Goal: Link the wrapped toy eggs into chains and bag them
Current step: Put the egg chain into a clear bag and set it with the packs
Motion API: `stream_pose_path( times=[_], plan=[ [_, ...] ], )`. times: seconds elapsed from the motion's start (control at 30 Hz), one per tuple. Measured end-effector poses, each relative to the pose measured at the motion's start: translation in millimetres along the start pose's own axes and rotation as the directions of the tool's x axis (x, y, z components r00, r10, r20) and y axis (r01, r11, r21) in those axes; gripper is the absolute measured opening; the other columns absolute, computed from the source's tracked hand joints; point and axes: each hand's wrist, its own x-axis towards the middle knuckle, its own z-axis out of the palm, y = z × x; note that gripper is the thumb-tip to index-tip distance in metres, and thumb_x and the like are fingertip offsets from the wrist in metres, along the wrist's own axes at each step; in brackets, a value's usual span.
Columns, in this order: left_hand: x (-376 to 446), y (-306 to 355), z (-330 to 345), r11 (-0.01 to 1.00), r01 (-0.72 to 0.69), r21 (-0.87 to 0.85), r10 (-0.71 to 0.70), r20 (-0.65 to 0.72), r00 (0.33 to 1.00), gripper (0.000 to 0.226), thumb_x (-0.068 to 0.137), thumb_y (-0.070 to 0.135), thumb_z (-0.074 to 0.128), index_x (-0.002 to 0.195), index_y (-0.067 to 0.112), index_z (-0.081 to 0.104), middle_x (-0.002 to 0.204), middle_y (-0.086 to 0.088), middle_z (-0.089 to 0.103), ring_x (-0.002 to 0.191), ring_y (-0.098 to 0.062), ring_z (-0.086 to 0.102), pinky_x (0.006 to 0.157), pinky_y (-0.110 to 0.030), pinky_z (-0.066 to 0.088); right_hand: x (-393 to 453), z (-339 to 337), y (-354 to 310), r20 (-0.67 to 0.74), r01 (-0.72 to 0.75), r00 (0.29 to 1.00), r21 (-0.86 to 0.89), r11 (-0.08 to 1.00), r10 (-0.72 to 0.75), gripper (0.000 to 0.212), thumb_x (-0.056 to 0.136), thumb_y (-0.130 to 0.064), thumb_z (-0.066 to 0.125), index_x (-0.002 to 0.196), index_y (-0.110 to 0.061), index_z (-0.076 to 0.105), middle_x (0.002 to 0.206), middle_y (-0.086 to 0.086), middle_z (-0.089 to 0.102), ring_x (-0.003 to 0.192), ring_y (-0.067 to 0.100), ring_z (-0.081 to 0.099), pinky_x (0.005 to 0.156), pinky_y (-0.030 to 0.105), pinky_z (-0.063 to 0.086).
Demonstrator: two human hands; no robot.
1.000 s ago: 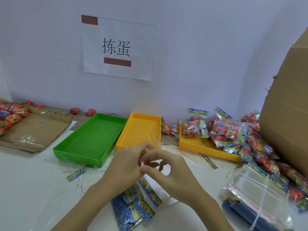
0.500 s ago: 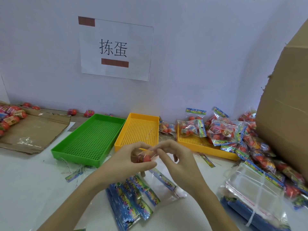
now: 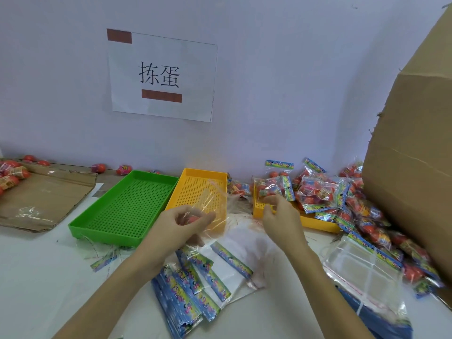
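Note:
My left hand [image 3: 179,225] grips a red toy egg [image 3: 193,218] in clear crinkly wrap, just in front of the empty yellow tray [image 3: 200,187]. A loose flap of the clear film [image 3: 215,194] stands up above that hand. My right hand [image 3: 277,216] hovers a little to the right, fingers loosely curled with a gap to the thumb, and I see nothing in it. Filled bags of eggs [image 3: 318,194] are heaped on a second yellow tray [image 3: 318,222] at the right. Loose wrapped eggs [image 3: 12,173] lie at the far left.
An empty green tray [image 3: 122,206] sits left of the yellow one. Printed blue header cards [image 3: 188,292] fan out under my wrists. A stack of clear bags [image 3: 362,272] lies at the right. A big cardboard box [image 3: 415,167] walls the right side; flat cardboard [image 3: 44,199] lies left.
My hands were together on the wrapped egg. The right hand has come away to the right, and the left hand keeps the egg. The clear film now stands loose.

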Motion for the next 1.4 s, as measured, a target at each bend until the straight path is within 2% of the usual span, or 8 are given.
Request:
stream_pose_path(
  times=[0.23,0.33,0.43,0.63,0.83,1.0,1.2,1.4],
  plan=[
    [3,3,0,0.985,-0.023,-0.171,0.022,-0.012,1.0,0.035,0.081,0.039,0.079,0.097,0.007,0.076,0.09,-0.013,0.076,0.079,-0.029,0.074,0.082,-0.037,0.062,58,-12,18,0.09,-0.306,0.93,-0.342,0.889,0.355,0.028,0.102,-0.013,0.045,0.126,0.001,0.053,0.132,0.024,0.056,0.121,0.04,0.053,0.106,0.048,0.045],
    [2,2,0,0.99,-0.056,-0.128,0.049,-0.053,0.997,0.033,0.085,0.036,0.08,0.094,0.004,0.075,0.09,-0.019,0.077,0.077,-0.029,0.073,0.078,-0.031,0.063,68,-10,24,0.039,-0.39,0.891,-0.442,0.808,0.452,0.054,0.1,-0.013,0.049,0.149,0.003,0.033,0.158,0.028,0.025,0.144,0.046,0.028,0.12,0.052,0.028],
    [2,2,0,0.991,-0.051,-0.122,0.042,-0.078,0.996,0.035,0.086,0.037,0.08,0.088,0.003,0.072,0.085,-0.015,0.077,0.076,-0.029,0.076,0.077,-0.035,0.06,70,-9,35,-0.001,-0.363,0.908,-0.503,0.784,0.419,0.064,0.101,-0.015,0.051,0.154,0.003,0.02,0.161,0.027,0.019,0.147,0.045,0.023,0.12,0.052,0.026],
    [2,3,2,0.992,-0.054,-0.116,0.048,-0.058,0.997,0.039,0.09,0.032,0.077,0.096,-0.005,0.069,0.086,-0.015,0.078,0.076,-0.03,0.077,0.07,-0.027,0.059,79,-18,43,-0.026,-0.286,0.943,-0.572,0.768,0.332,0.034,0.098,-0.015,0.058,0.13,-0.004,0.054,0.143,0.022,0.048,0.137,0.041,0.036,0.108,0.047,0.043],
    [1,1,4,0.996,-0.054,-0.065,0.057,0.043,0.997,0.033,0.092,0.032,0.076,0.094,0.0,0.07,0.081,-0.011,0.077,0.075,-0.029,0.076,0.068,-0.024,0.056,79,-21,42,-0.046,-0.247,0.964,-0.503,0.828,0.26,0.012,0.095,0.002,0.058,0.106,-0.004,0.056,0.118,0.021,0.061,0.1,0.036,0.059,0.073,0.037,0.046],
    [0,-2,9,0.997,-0.052,-0.064,0.054,0.032,0.998,0.025,0.092,0.028,0.077,0.095,0.003,0.072,0.08,-0.012,0.076,0.081,-0.033,0.078,0.072,-0.03,0.057,60,-22,25,-0.12,-0.203,0.979,-0.435,0.877,0.167,0.039,0.099,-0.002,0.053,0.137,0.0,0.043,0.118,0.023,0.063,0.107,0.042,0.062,0.075,0.042,0.047],
    [2,-2,13,0.994,-0.109,0.033,0.11,-0.033,0.993,0.015,0.094,0.02,0.076,0.101,0.007,0.07,0.082,-0.012,0.076,0.068,-0.03,0.075,0.064,-0.044,0.063,13,-15,-8,-0.226,0.2,0.954,-0.018,0.98,-0.199,0.016,0.106,-0.016,0.053,0.117,-0.012,0.063,0.106,0.004,0.069,0.097,0.02,0.066,0.08,0.033,0.054],
    [2,-9,14,0.96,-0.199,0.198,0.208,-0.027,0.978,0.021,0.092,0.029,0.076,0.11,0.024,0.068,0.08,0.002,0.073,0.063,-0.022,0.074,0.057,-0.04,0.062,-37,1,-26,-0.06,0.222,0.97,0.605,0.764,-0.235,0.026,0.103,-0.008,0.057,0.116,-0.022,0.074,0.114,-0.014,0.073,0.105,0.005,0.067,0.081,0.016,0.053]
  ],
)
